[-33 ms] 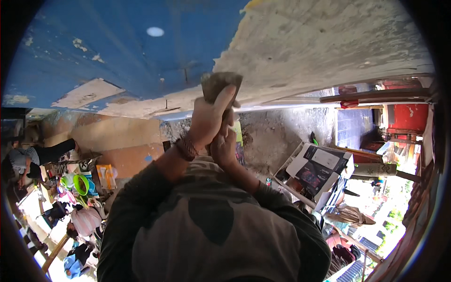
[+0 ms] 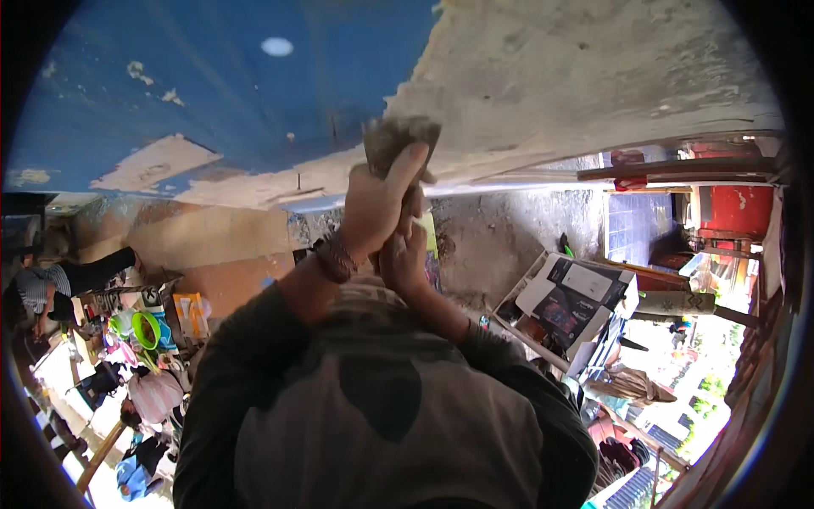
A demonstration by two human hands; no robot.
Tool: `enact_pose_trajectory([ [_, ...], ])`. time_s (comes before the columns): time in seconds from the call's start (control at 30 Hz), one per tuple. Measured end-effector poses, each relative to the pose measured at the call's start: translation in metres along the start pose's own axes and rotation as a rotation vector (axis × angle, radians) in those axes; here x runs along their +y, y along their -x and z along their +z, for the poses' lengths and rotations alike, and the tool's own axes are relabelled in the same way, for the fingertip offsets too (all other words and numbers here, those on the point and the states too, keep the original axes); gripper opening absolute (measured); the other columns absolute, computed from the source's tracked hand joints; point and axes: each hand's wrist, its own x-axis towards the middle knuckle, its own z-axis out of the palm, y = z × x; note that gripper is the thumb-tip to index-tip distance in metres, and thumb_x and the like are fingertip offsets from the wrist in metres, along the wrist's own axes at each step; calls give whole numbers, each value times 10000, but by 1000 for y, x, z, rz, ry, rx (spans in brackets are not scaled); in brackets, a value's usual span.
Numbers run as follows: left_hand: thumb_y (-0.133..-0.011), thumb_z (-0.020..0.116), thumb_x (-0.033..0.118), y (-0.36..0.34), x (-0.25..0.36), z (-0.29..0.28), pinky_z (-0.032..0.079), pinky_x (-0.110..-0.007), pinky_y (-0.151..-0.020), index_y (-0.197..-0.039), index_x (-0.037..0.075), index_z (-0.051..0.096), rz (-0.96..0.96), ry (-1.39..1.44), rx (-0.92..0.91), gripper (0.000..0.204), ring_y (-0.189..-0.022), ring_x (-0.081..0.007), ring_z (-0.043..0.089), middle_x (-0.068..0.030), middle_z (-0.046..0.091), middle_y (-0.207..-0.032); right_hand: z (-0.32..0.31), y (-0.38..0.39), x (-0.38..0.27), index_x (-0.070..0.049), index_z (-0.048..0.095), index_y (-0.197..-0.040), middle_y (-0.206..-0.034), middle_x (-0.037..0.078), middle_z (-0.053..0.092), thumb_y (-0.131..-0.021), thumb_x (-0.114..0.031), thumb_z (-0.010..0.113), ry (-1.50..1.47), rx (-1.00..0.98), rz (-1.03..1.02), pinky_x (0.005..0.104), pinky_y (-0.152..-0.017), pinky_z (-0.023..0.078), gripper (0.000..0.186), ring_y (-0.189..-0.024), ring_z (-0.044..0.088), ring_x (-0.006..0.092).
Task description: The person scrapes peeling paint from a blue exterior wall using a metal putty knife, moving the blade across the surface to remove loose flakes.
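A wide, dull-bladed scraper point(image 2: 386, 142) is pressed to the wall, its blade at the ragged border where blue paint point(image 2: 254, 93) meets bare grey plaster point(image 2: 543, 76). My left hand point(image 2: 370, 210), with a braided bracelet at the wrist, is closed round the scraper near the blade, thumb lying along it. Just below, my right hand point(image 2: 405, 261) wraps the lower part of the tool; most of the handle is hidden by the fingers.
To the right stands an open box point(image 2: 564, 297) with dark printed cardboard. A green basket point(image 2: 146, 330) sits among clutter at the left, near a person in a striped top point(image 2: 34, 288). A wooden beam point(image 2: 678, 170) runs along the upper right.
The scraper and both hands have shifted slightly upward along the paint border. The grip of both hands stays the same.
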Motion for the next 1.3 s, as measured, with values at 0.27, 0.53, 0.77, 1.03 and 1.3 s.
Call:
enact_pose_trajectory([
  [0.27,-860,581,323,-1,5,4,287,-222,-306,-700,-4,590,46,22,6,364,-300,-88,402,-52,503,-469,5,-4,12,-18,493,-737,-501,29,475,-948,-283,384,-49,61,119,240,-388,352,356,-456,491,85],
  [0.53,-864,564,361,-6,-14,-7,302,-223,-298,-697,-2,586,30,3,22,401,-297,-94,404,-42,496,-465,12,-3,-2,0,498,-738,-520,44,507,-932,-247,393,-155,80,115,253,-375,351,331,-429,495,109],
  [0.77,-856,580,361,-5,-10,-6,289,-217,-305,-698,-9,580,5,23,-19,402,-290,-86,387,-47,501,-466,6,-1,-2,-13,502,-735,-520,42,500,-911,-180,341,1,52,29,251,-396,353,291,-449,493,109],
  [1.03,-847,572,412,3,14,4,289,-213,-312,-696,-9,585,41,-15,-57,447,-299,-87,392,-41,492,-458,0,-5,-15,-19,482,-677,-482,41,473,-909,-149,351,-56,74,119,259,-366,329,297,-399,463,116],
  [1.3,-866,552,390,-2,8,0,309,-211,-305,-710,-10,587,16,-17,-56,430,-297,-94,400,-54,488,-461,1,1,4,-25,479,-743,-517,37,477,-925,-157,354,18,-14,81,240,-343,318,257,-404,465,111],
])
